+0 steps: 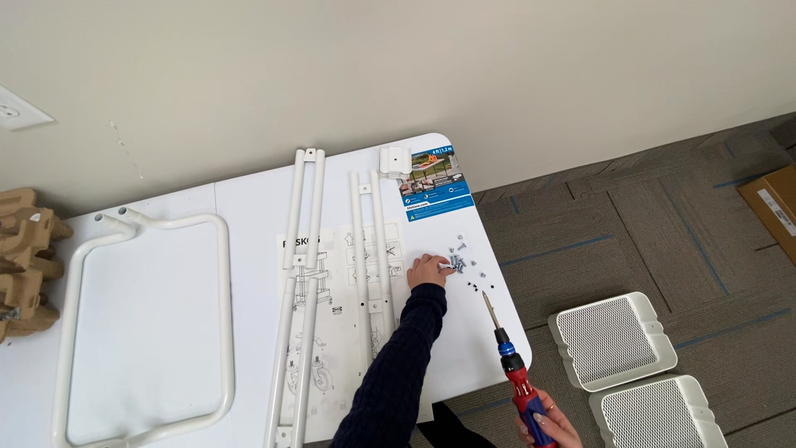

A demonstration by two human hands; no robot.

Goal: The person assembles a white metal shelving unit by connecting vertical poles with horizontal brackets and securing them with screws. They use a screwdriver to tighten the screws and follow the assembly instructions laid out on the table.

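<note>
Fingers of the left hand pinch among loose screws at two o'clock; right hand grips a screwdriver. A nudge could roll screws off the table edge.

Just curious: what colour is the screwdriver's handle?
The screwdriver handle is red with blue bands, held in the right hand; head view.

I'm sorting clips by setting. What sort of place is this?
Probably an office or workroom: grey carpet tiles, a plain wall with an outlet, and a white folding table laid out with white metal tubes, an instruction sheet and small screws.
</note>
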